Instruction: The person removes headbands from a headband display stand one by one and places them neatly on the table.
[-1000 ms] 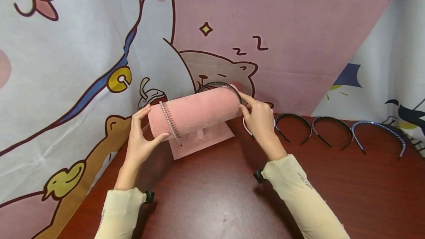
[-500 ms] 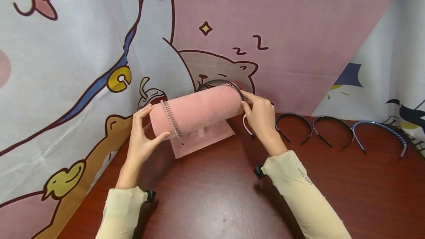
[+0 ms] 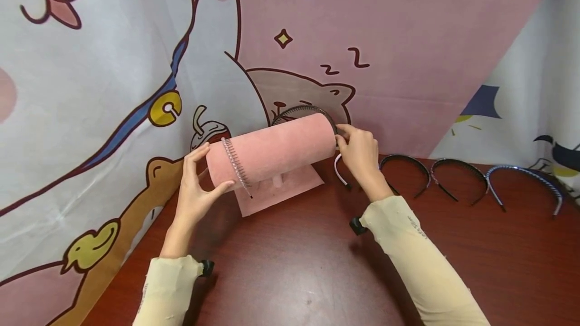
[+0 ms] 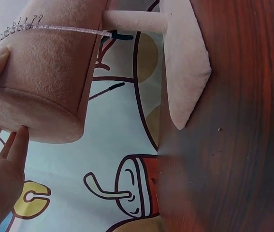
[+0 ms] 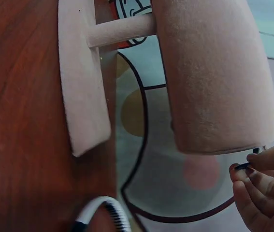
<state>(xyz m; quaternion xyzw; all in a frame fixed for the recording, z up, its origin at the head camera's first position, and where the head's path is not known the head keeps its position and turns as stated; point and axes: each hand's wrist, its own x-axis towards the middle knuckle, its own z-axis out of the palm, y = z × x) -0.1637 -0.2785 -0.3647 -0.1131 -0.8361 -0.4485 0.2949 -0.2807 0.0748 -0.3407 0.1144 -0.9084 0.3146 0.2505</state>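
A pink plush headband stand (image 3: 276,147), a thick roll on a post, is set on the table with its base (image 3: 272,200) below. My left hand (image 3: 195,200) grips the roll's left end, thumb in front and fingers behind. Close to that end, a clear toothed headband (image 3: 234,165) wraps the roll; its tip shows in the left wrist view. At the other end, my right hand (image 3: 360,154) pinches one leg of a dark toothed headband (image 3: 304,108), which arches just past the roll's right end. Its dark tip (image 5: 243,166) shows between thumb and fingers in the right wrist view.
To the right, a row of headbands lies on the brown table (image 3: 299,265): a white one (image 3: 341,172) partly behind my right hand, a black one (image 3: 405,157), a dark one (image 3: 457,162) and a blue one (image 3: 521,169). A cartoon-printed cloth (image 3: 399,39) hangs close behind.
My right hand has shifted slightly right, and the dark headband has slid from around the roll's right end to just beyond it. The left hand keeps its hold on the stand.
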